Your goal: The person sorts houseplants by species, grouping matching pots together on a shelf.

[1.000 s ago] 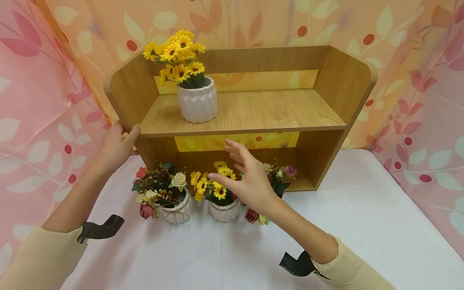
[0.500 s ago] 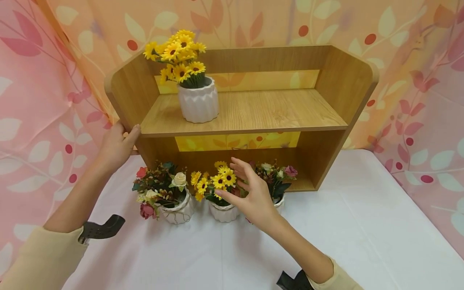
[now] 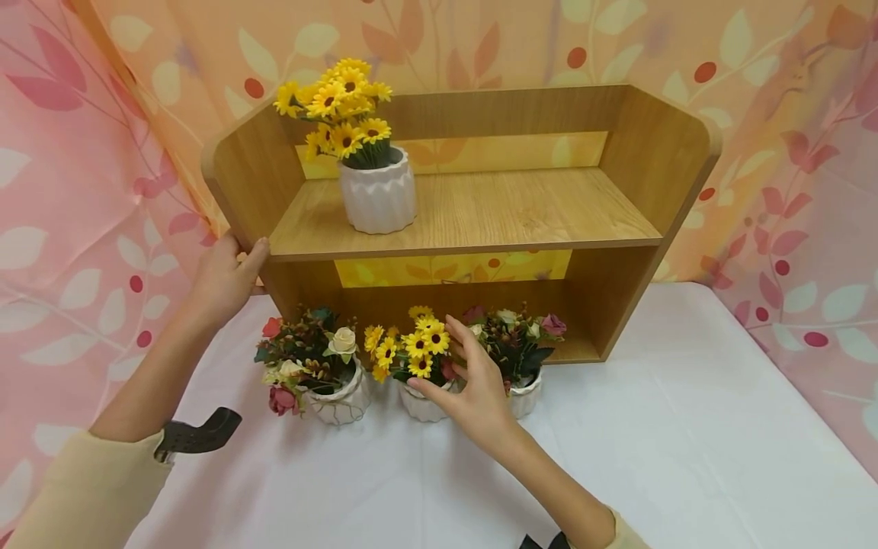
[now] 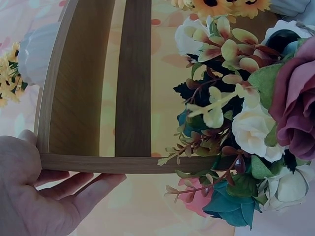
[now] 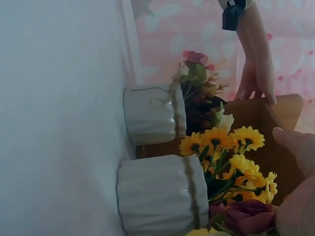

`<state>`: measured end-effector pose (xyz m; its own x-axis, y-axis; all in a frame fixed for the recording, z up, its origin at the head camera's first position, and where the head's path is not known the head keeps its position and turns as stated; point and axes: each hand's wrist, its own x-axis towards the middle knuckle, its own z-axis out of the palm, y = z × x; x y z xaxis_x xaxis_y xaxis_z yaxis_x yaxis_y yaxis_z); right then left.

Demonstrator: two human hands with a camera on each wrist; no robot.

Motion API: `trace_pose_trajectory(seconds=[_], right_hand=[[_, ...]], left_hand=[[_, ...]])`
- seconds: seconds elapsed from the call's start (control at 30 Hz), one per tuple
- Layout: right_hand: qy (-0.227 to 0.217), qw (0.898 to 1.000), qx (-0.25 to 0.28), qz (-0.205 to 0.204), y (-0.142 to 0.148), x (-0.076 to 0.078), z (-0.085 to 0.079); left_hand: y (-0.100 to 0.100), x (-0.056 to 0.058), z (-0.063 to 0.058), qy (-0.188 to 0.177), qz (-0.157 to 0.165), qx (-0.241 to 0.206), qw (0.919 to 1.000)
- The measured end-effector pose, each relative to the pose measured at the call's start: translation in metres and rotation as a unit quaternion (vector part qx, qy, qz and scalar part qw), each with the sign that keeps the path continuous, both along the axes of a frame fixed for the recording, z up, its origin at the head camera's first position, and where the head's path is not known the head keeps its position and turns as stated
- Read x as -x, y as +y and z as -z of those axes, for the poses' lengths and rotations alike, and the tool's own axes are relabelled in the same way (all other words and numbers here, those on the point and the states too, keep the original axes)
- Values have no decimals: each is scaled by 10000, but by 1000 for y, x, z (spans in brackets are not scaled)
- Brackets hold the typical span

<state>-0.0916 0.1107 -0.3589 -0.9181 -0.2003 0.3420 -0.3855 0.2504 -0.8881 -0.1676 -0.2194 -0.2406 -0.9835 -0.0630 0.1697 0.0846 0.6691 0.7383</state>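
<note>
My left hand grips the left side panel of the two-tier wooden shelf; in the left wrist view the fingers lie along the panel's outer face. My right hand is at the middle flowerpot, a white pot of small yellow sunflowers, in front of the lower tier. Its thumb and fingers are spread apart at the right of the blooms, the thumb overlapping the pot's rim. In the right wrist view this pot stands close by, with a dark pink rose beside the hand.
Left of the middle pot stands a white pot of mixed roses; to its right is another rose pot. A larger white pot of sunflowers sits on the upper tier. White cloth covers the table; floral curtains hang behind.
My right hand has moved down from in front of the lower tier to the middle sunflower pot, uncovering the right-hand rose pot. The left hand keeps its grip on the panel.
</note>
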Motion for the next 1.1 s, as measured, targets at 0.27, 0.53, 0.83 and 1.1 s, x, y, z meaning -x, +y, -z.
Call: trace_pose_trajectory(seconds=[0.27,0.53,0.83,1.1], right_hand=[[145,9995,-276,-61,2,1,8],[139,9971,-743,91,7,3,10],[86,9919,-1230,295,13,7,12],[-111,9891,-1424,360,16,12,23]], left_hand=[[-1,1,1,-22,-10,-54,10000],[1,0,1,-51,-5,-80,10000],[1,1,0,-44,20,-108,9999],[3,-2,1,-19,-2,-103,9999]])
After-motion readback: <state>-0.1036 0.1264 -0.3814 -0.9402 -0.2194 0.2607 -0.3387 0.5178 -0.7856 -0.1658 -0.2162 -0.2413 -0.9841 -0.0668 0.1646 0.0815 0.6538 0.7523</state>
